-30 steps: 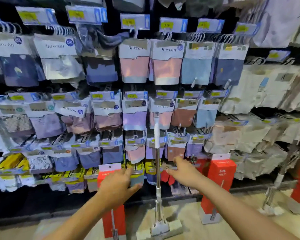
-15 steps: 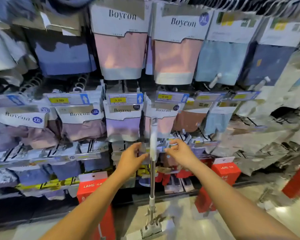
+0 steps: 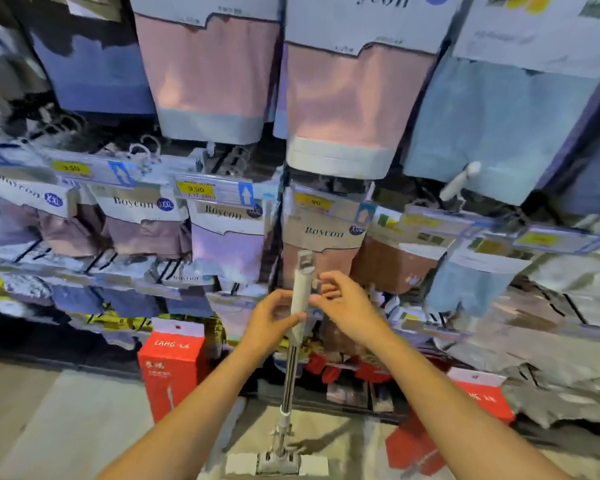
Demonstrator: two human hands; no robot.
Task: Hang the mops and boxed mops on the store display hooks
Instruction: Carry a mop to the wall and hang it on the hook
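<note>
A mop stands upright in front of me, its white flat head on the floor and its pale grip reaching up to the display. My left hand grips the pale handle from the left, thumb and fingers curled round it. My right hand is at the handle's right side near its top, fingers curled, fingertips touching it. Two red boxed mops stand on the floor against the rack: one at the left, one at the right.
The display wall is packed with hanging packs of underwear on hooks, with yellow price tags on the hook ends. A bare white hook end sticks out at the right. Pale floor lies below.
I have moved closer to the rack. Both hands came up from the low shelf onto the mop handle; the left now grips it, the right reached its top.
</note>
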